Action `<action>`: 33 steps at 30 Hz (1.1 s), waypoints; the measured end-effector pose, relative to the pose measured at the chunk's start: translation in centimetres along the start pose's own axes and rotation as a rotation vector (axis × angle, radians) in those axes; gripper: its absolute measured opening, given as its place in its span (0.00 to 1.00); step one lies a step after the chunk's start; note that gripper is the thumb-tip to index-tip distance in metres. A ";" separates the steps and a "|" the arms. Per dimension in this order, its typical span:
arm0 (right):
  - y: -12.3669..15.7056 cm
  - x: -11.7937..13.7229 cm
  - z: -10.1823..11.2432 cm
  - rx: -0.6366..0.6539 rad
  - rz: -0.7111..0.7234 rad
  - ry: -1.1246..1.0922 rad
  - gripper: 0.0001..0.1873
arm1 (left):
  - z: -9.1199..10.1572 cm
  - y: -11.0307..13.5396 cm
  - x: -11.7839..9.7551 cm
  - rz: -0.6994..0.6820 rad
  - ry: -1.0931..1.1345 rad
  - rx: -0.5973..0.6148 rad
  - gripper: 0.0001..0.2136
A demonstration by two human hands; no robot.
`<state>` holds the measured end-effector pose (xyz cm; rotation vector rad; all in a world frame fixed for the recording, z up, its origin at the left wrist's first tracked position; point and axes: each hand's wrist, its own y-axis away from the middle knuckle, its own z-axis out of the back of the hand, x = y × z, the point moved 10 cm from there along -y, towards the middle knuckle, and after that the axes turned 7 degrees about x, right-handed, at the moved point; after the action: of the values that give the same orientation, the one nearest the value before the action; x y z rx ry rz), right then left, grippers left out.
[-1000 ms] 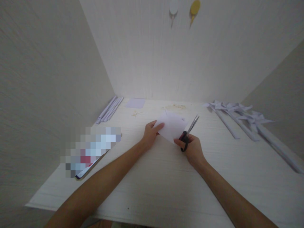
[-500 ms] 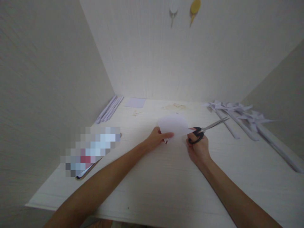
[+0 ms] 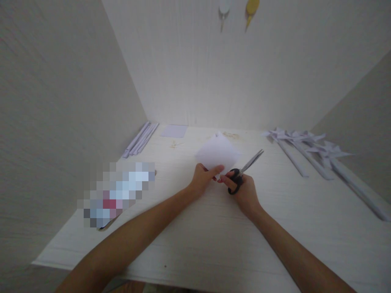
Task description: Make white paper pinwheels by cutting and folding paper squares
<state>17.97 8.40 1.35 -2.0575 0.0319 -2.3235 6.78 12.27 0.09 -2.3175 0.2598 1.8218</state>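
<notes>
A white square sheet of paper (image 3: pixel 217 152), turned corner-up like a diamond, is pinched near its lower corner by my left hand (image 3: pixel 203 178), thumb on top. My right hand (image 3: pixel 246 193) has black-handled scissors (image 3: pixel 249 162) hooked on its fingers, the blades pointing up and to the right, away from the paper. The right thumb and fingertip reach the paper's lower corner beside my left fingers; whether they pinch it is too small to tell.
Paper pinwheels on rolled sticks (image 3: pixel 317 162) lie at the right. Rolled paper sticks (image 3: pixel 141 140) and a flat paper square (image 3: pixel 174 131) lie at the back left. A blurred-out phone-like object (image 3: pixel 122 195) is nearer. Two hooks (image 3: pixel 252 8) hang on the wall.
The paper has turned so that one corner points away from me. My right hand has moved left with the scissors, from the paper's right side to its lower corner.
</notes>
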 end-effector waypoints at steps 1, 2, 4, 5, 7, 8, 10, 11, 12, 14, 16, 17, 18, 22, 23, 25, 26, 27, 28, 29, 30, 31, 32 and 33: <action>0.0 0.0 0.1 -0.009 0.001 -0.009 0.09 | 0.0 0.1 -0.1 -0.004 -0.016 0.002 0.10; 0.0 0.0 0.2 -0.021 0.002 -0.022 0.09 | 0.0 0.1 -0.2 -0.007 -0.035 0.000 0.09; -0.1 -0.1 0.5 -0.042 0.005 -0.055 0.08 | 0.1 0.3 -0.4 -0.005 -0.089 -0.002 0.08; -0.1 -0.2 0.6 -0.043 0.009 -0.077 0.08 | 0.1 0.3 -0.5 -0.001 -0.119 0.001 0.08; -0.2 -0.4 0.6 -0.033 0.009 -0.129 0.07 | 0.2 0.3 -0.5 0.005 -0.166 0.000 0.09; -0.2 -0.5 0.6 -0.024 0.005 -0.155 0.07 | 0.3 0.3 -0.5 0.009 -0.175 -0.009 0.10; -0.2 -0.8 0.4 -0.006 -0.005 -0.193 0.09 | 0.8 0.3 -0.3 0.025 -0.166 -0.048 0.11; -0.2 -0.9 0.4 0.004 -0.009 -0.203 0.09 | 1.1 0.2 -0.1 0.038 -0.158 -0.066 0.12; -0.2 -1.0 0.3 0.012 -0.010 -0.205 0.10 | 1.2 0.2 0.1 0.049 -0.152 -0.078 0.12; -0.2 -1.0 0.3 0.013 -0.002 -0.193 0.10 | 1.3 0.2 0.2 0.057 -0.152 -0.082 0.13; -0.3 -1.0 0.5 -0.006 0.007 -0.168 0.09 | 1.1 0.2 0.0 0.037 -0.159 -0.064 0.13; -0.3 -1.0 0.6 -0.017 0.008 -0.157 0.09 | 1.0 0.2 -0.2 0.026 -0.162 -0.054 0.12; -0.3 -1.0 0.7 -0.026 0.006 -0.150 0.09 | 0.8 0.3 -0.3 0.019 -0.167 -0.042 0.12; -0.3 -0.8 0.8 -0.041 -0.012 -0.122 0.10 | 0.2 0.5 -0.8 0.017 -0.187 -0.013 0.11; -0.2 -0.6 0.8 -0.045 -0.010 -0.100 0.11 | 0.1 0.5 -0.8 0.018 -0.192 -0.006 0.11; -0.2 -0.3 0.8 -0.046 -0.004 -0.048 0.11 | -0.1 0.5 -0.7 0.024 -0.203 0.014 0.11; -0.2 -0.2 0.8 -0.050 0.002 -0.030 0.12 | -0.2 0.4 -0.6 0.026 -0.210 0.029 0.10; -0.2 -0.1 0.7 -0.049 0.007 -0.018 0.12 | -0.4 0.4 -0.6 0.022 -0.216 0.046 0.10; -0.2 0.0 0.7 -0.048 0.012 -0.011 0.12 | -0.6 0.4 -0.7 0.014 -0.222 0.063 0.10; -0.2 0.0 0.7 -0.050 0.015 -0.006 0.12 | -0.7 0.5 -0.7 0.003 -0.227 0.080 0.10; -0.1 0.1 0.7 -0.051 0.017 0.004 0.12 | -0.9 0.5 -0.8 -0.003 -0.227 0.093 0.10; -0.1 0.1 0.7 -0.053 0.018 0.018 0.12 | -1.0 0.5 -0.9 -0.002 -0.220 0.097 0.10; -0.1 0.3 0.7 -0.055 0.018 0.036 0.12 | -1.0 0.6 -0.8 0.011 -0.204 0.095 0.09; 0.0 0.4 0.7 -0.059 0.019 0.053 0.12 | -0.9 0.7 -0.7 0.033 -0.180 0.087 0.09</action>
<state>18.61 8.39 1.83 -2.0119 0.1220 -2.3933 7.31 11.42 0.97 -2.0874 0.3450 1.9775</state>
